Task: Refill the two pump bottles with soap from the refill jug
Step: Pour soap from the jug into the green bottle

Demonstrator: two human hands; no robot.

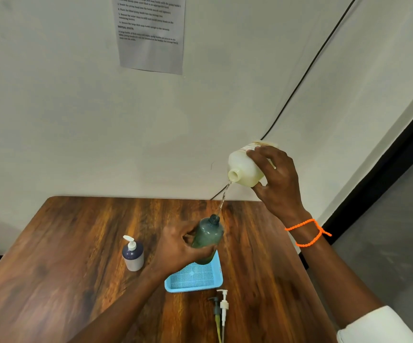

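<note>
Nearest the camera, two loose pump heads (221, 308) lie side by side on the wooden table (76, 268), tubes trailing toward the near edge, just beside the blue tray (193, 278). So both bottle mouths should be open; the purple bottle (133, 256), standing well to the left, wears a white flip cap, and its part in the task is unclear. Left hand (175, 251): fingers wrapped closed around the lower body of the green bottle (208, 240), which is tilted with its neck toward the upper right, its base over the far corner of the tray; whether the base touches the tray cannot be told. Right hand (277, 179): fingers and thumb clamped on the body of the pale jug (244, 169), held up and well above the bottle, mouth tipped down-left. A thin stream (225, 196) runs from the jug's lip to the bottle's neck. Judgement: the long drop onto a narrow neck invites a miss; lowering the jug closer, keeping the tilt shallow and the bottle steady over the tray should catch drips. Fill level is hard to read through the dark plastic, so ease off early.
</note>
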